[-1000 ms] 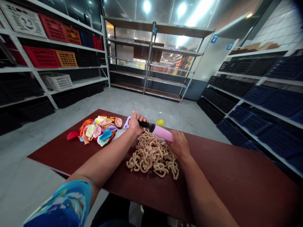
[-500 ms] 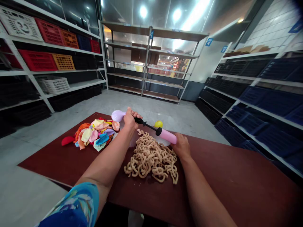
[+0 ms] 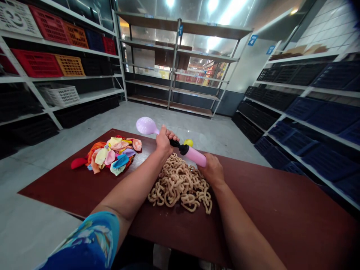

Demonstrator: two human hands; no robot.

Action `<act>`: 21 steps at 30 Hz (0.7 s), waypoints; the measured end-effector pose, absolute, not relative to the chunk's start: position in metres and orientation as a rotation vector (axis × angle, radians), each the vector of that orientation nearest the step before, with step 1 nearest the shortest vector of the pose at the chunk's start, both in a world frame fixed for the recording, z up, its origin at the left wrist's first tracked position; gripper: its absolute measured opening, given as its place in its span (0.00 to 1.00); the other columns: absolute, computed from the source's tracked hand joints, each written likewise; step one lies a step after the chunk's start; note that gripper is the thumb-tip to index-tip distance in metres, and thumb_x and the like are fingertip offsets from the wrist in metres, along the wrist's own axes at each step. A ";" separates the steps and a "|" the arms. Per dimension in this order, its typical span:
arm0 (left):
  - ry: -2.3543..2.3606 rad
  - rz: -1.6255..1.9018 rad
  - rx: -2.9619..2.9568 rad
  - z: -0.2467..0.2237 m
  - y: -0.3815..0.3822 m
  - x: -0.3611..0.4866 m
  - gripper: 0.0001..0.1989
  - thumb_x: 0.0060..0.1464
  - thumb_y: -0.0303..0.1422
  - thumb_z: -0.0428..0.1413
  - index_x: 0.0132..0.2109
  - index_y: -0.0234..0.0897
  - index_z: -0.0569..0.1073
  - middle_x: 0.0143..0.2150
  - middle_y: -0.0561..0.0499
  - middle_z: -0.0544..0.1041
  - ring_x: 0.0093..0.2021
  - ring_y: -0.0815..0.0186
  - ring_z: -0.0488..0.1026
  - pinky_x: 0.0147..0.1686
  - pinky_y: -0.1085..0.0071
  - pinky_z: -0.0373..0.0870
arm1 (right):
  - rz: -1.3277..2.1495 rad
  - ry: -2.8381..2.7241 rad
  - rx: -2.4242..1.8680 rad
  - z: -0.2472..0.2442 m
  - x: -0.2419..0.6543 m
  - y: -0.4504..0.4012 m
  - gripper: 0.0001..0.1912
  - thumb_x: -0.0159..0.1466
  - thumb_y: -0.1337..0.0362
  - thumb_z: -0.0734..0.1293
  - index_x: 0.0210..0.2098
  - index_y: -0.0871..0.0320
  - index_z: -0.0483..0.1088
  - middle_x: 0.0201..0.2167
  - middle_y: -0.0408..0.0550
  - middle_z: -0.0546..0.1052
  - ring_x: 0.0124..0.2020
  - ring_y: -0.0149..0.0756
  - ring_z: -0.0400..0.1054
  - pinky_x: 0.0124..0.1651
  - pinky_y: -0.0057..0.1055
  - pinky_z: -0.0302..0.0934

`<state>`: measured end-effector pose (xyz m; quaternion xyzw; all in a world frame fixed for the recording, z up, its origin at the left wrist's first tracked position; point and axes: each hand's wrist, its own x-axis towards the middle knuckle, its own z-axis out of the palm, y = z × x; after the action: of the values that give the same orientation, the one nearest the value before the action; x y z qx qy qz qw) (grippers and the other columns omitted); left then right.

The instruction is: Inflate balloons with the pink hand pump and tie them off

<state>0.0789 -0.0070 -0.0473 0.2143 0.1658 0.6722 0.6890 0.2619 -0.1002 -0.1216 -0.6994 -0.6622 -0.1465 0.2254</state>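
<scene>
A pink and black hand pump [image 3: 196,156] is held aslant above the table between my two hands. My left hand [image 3: 165,141] is closed round its black handle end, where the neck of a partly filled lilac balloon [image 3: 146,125] comes out. Wrapped round the pump's pink barrel end is my right hand [image 3: 213,169]. Beneath the pump lies a heap of tan, knotted, rope-like loops [image 3: 180,183]; their kind I cannot make out. Left of my left forearm is a pile of limp, many-coloured balloons [image 3: 112,154]. A small yellow balloon [image 3: 188,143] shows behind the pump.
The dark red table [image 3: 253,210] spreads under both arms. Shelves with red crates [image 3: 36,63] and other crates stand at the left. Dark blue crates [image 3: 317,140] fill the right racks. A metal rack [image 3: 176,62] stands across the floor at the back.
The lilac balloon has grown larger. The pump has been pushed together: its black rod showed before, and my hands are now closer. The view has tilted slightly downward.
</scene>
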 end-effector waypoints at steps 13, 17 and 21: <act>0.391 1.575 0.433 -0.028 0.004 0.050 0.24 0.52 0.46 0.51 0.21 0.38 0.49 0.14 0.59 0.51 0.14 0.73 0.56 0.19 0.73 0.59 | -0.345 -1.736 -2.104 -0.120 0.282 -0.098 0.13 0.55 0.64 0.62 0.40 0.56 0.67 0.36 0.47 0.73 0.39 0.38 0.62 0.43 0.35 0.44; 0.346 1.588 0.489 -0.031 0.002 0.055 0.22 0.51 0.47 0.52 0.22 0.38 0.52 0.15 0.58 0.54 0.15 0.73 0.58 0.19 0.74 0.60 | -0.346 -1.741 -2.063 -0.123 0.279 -0.098 0.12 0.53 0.65 0.61 0.38 0.57 0.67 0.34 0.47 0.73 0.37 0.37 0.62 0.43 0.35 0.42; 0.367 1.610 0.577 -0.034 -0.002 0.063 0.12 0.53 0.41 0.50 0.30 0.36 0.64 0.24 0.52 0.68 0.16 0.74 0.61 0.18 0.75 0.58 | -0.391 -1.759 -2.002 -0.123 0.270 -0.097 0.13 0.52 0.66 0.61 0.38 0.58 0.66 0.34 0.48 0.72 0.37 0.37 0.61 0.43 0.34 0.42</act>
<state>0.0634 -0.0017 -0.0343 0.2529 0.1609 0.7062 0.6414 0.2701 -0.0969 -0.1233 -0.7247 -0.6367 -0.1415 0.2222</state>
